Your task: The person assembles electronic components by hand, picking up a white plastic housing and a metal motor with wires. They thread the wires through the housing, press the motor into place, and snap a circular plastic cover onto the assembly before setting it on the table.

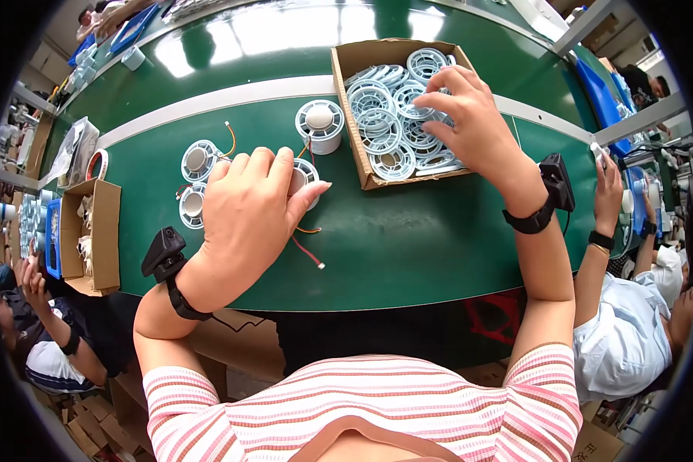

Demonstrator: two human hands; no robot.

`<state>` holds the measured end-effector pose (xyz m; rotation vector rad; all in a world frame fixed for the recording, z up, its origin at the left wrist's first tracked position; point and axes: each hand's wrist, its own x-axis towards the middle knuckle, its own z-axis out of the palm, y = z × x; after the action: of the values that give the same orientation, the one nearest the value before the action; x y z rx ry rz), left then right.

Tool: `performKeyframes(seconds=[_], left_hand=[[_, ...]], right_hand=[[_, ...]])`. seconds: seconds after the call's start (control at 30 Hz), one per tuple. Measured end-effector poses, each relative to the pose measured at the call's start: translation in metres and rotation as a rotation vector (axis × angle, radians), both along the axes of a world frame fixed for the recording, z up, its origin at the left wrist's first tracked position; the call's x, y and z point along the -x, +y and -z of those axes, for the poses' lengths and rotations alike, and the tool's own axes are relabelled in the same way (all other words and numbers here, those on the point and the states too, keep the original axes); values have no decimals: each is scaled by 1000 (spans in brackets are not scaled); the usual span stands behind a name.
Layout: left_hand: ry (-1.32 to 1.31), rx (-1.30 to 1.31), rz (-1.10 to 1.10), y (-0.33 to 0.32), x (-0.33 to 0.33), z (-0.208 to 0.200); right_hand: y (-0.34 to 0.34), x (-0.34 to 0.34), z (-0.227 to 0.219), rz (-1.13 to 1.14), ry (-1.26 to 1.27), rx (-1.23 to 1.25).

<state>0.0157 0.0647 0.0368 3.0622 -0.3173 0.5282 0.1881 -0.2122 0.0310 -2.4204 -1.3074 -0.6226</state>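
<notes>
My left hand (246, 202) is curled palm-down over a round light-blue speaker-like part (306, 173), which shows between its thumb and index finger; the other fingertips are hidden. Thin wires with a white connector (321, 266) come out beside that hand. To its left lie two similar round parts, an upper one (198, 159) and a lower one (192, 205). Beyond it a light-blue cup (320, 131) stands with a white dome on top. My right hand (470, 115), fingers bent and apart, hovers over light-blue plastic rings (379, 129) heaped in a cardboard box (359, 165).
On the left, a small cardboard box (106, 231) holds whitish pieces, beside a blue tray (53, 239) and a clear plastic bag (81, 150). A pale rail (231, 104) crosses the green table (408, 254). Co-workers sit on both sides; one hand (608, 192) reaches in at the right.
</notes>
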Motion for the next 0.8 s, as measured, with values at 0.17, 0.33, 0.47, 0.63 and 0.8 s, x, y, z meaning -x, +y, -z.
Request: performKeyframes(seconds=[0.17,0.33,0.47,0.63,0.8], left_hand=[[-42,57,191,-4,7,1],[83,152,502,-8,9,11],[105,359,566,-23,9,12],[358,366,398,-9,7,-9],[727,582,301,-10,6,-16]], right_hand=[[8,21,-14,26,9,-219],[-11,109,-45,61,467,-415],[-27,129,-13,152,782,-202],[-34,136,16,274,566,-188],[-27,147,34,205,568,-187]])
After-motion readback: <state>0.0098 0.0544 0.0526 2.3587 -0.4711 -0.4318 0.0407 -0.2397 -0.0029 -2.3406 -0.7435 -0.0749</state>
